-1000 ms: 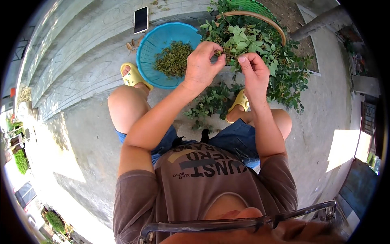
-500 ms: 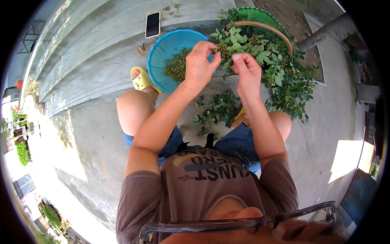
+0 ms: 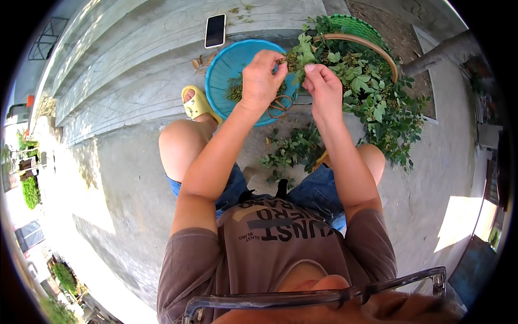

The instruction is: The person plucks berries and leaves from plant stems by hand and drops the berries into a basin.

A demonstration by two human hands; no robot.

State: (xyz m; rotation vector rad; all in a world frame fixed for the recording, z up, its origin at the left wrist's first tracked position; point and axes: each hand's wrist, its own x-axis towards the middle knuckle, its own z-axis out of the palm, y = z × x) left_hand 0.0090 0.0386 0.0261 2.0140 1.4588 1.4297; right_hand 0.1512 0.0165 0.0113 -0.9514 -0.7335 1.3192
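Observation:
My left hand (image 3: 261, 80) is closed over the blue basin (image 3: 214, 86), its thumb and fingertips pinching small green berries on a leafy sprig (image 3: 304, 51). My right hand (image 3: 326, 89), beside the basin's right rim, is closed in a pinch on the sprig's stem. Leaves and berries of the sprig show between both hands. Inside the basin lies a heap of loose green berries (image 3: 234, 89), partly hidden by my left hand. Brown loop handles, like those of scissors (image 3: 279, 107), show in the basin near my left wrist; their blades are hidden.
A green woven basket (image 3: 353, 24) with a curved brown handle (image 3: 377, 46) is full of leafy branches (image 3: 372, 92) that spill right. Cut leaves (image 3: 295, 147) lie between my feet. A phone (image 3: 215, 31) rests on the concrete step (image 3: 162, 32). A yellow slipper (image 3: 195, 102) stands left of the basin.
Both hands have moved a little left relative to the basin, bringing the sprig along. More leaves now show between them, and the brown handles in the basin have come into view.

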